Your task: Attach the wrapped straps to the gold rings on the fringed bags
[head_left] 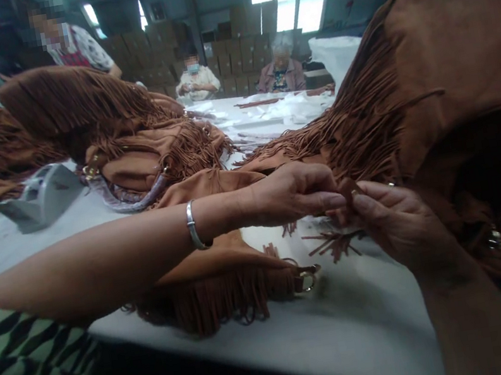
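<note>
My left hand [297, 192], with a silver bangle on its wrist, reaches across the middle of the view. Its fingers are pinched on one side of a small brown leather piece [349, 189]. On the other side, my right hand [397, 220] pinches the same piece between thumb and forefinger. Below the hands, a bundle of cut brown strips [337, 243] lies on the white table [378, 320]. Under my left forearm is a brown fringed bag [229, 287] with a metal ring at its right end.
A large fringed brown bag [461, 43] rises at the right. More fringed bags [68, 103] are heaped at the left, beside a grey tape dispenser [43, 196]. Three people are across the table, with stacked cartons [233, 56] behind them.
</note>
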`<move>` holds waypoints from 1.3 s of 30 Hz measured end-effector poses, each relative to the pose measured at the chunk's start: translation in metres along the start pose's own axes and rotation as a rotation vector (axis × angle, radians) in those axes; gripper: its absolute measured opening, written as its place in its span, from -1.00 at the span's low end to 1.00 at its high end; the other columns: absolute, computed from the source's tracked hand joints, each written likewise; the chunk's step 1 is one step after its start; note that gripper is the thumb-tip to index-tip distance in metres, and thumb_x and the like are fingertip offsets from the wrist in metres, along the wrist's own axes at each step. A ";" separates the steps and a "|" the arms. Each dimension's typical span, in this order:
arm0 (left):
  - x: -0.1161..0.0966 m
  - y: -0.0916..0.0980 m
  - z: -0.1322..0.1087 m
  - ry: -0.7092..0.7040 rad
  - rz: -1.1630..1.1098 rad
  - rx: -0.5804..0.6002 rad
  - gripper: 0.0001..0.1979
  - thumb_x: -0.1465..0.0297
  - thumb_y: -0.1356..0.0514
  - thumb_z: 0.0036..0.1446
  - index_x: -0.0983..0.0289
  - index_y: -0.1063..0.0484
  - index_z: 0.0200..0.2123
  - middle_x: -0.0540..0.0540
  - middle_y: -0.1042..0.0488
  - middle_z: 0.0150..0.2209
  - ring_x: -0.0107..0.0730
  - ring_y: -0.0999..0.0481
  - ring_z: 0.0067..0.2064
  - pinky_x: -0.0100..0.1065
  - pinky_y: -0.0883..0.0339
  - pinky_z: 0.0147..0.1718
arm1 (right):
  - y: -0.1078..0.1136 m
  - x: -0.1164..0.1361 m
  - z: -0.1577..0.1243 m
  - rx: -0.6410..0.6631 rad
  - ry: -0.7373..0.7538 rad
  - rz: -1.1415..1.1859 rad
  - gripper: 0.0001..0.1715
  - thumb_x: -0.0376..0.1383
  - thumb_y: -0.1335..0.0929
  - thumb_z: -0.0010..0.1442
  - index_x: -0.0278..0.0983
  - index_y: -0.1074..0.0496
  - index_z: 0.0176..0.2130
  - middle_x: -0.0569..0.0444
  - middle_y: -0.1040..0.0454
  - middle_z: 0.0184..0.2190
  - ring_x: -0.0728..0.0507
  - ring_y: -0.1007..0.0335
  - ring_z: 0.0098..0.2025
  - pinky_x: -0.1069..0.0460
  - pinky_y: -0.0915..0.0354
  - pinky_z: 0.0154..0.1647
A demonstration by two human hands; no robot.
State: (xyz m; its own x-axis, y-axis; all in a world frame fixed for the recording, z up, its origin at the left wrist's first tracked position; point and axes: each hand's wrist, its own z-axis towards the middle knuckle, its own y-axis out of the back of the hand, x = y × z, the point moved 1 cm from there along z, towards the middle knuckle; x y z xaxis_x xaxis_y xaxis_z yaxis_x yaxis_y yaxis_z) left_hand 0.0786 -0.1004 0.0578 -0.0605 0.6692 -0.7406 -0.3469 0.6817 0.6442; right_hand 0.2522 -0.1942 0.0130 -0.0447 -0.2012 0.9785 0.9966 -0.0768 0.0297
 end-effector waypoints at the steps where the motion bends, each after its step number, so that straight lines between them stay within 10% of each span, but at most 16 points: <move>1: 0.005 -0.002 -0.004 0.035 -0.040 0.031 -0.81 0.32 -0.15 0.15 0.36 -0.33 -0.35 -0.05 -0.30 -0.46 -0.55 -0.29 -0.42 -0.47 -0.21 -0.43 | -0.002 -0.001 0.001 -0.044 0.021 0.020 -0.70 -0.09 -0.40 0.09 -0.27 -0.42 -0.45 0.15 -0.28 -0.59 -0.03 -0.22 -0.51 0.07 -0.24 -0.47; 8: 0.033 -0.038 -0.022 -0.060 0.096 0.664 -0.48 0.43 -0.29 -0.08 0.24 -0.33 0.02 0.10 -0.35 -0.08 -0.26 -0.35 -0.05 -0.31 -0.25 -0.07 | -0.007 -0.022 0.009 -0.069 -0.042 -0.147 -0.63 -0.04 -0.35 0.16 -0.28 -0.43 -0.46 0.17 -0.25 -0.64 0.02 -0.12 -0.60 0.09 -0.07 -0.59; 13: 0.043 -0.046 -0.016 -0.042 0.116 0.794 -0.62 0.50 -0.19 -0.12 0.24 -0.33 -0.14 0.01 -0.33 -0.32 -0.33 -0.35 -0.27 -0.36 -0.25 -0.28 | -0.006 -0.031 0.012 -0.086 -0.085 -0.237 -0.61 -0.03 -0.34 0.17 -0.25 -0.42 -0.50 0.14 -0.26 -0.63 0.00 -0.12 -0.58 0.07 -0.05 -0.58; 23: 0.089 -0.020 -0.050 0.354 -1.001 -0.017 -0.66 0.58 -0.28 -0.15 0.31 -0.21 -0.30 -0.04 -0.35 -0.39 -0.59 -0.38 -0.41 -0.51 -0.25 -0.38 | -0.036 -0.042 0.010 -0.177 -0.172 -0.016 -0.63 -0.09 -0.32 0.21 -0.26 -0.39 -0.50 0.15 -0.27 -0.57 0.01 -0.19 -0.51 0.11 -0.17 -0.51; 28: 0.085 -0.012 -0.062 0.326 -1.054 -0.114 -0.50 0.53 -0.34 -0.10 0.26 -0.23 -0.08 -0.01 -0.42 -0.38 -0.56 -0.43 -0.41 -0.48 -0.30 -0.36 | -0.058 -0.053 0.010 -0.080 -0.251 0.080 -0.59 -0.06 -0.32 0.20 -0.27 -0.37 -0.53 0.14 -0.30 -0.58 0.00 -0.19 -0.49 0.10 -0.17 -0.42; 35: 0.085 -0.016 -0.074 0.291 -0.980 -0.454 -0.64 0.19 -0.28 0.03 0.31 -0.26 -0.27 0.01 -0.42 -0.41 -0.55 -0.41 -0.44 -0.45 -0.31 -0.39 | -0.078 -0.049 0.019 -0.110 -0.226 0.023 -0.59 -0.05 -0.32 0.19 -0.28 -0.37 -0.53 0.16 -0.28 -0.60 0.01 -0.16 -0.50 0.10 -0.12 -0.45; 39: 0.084 -0.023 -0.079 0.227 -1.009 -0.458 -0.70 0.21 -0.22 0.10 0.28 -0.22 -0.26 -0.03 -0.41 -0.45 -0.53 -0.42 -0.45 -0.45 -0.30 -0.41 | -0.099 -0.049 0.026 -0.146 -0.254 0.011 -0.61 -0.03 -0.34 0.17 -0.28 -0.37 -0.49 0.18 -0.22 -0.63 0.02 -0.07 -0.55 0.10 -0.05 -0.54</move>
State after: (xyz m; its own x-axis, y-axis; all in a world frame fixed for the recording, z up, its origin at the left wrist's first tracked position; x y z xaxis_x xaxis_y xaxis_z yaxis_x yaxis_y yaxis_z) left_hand 0.0082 -0.0836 -0.0343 0.2893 -0.2264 -0.9301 -0.6408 0.6760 -0.3639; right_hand 0.1576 -0.1512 -0.0326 0.0033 0.0464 0.9989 0.9757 -0.2190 0.0070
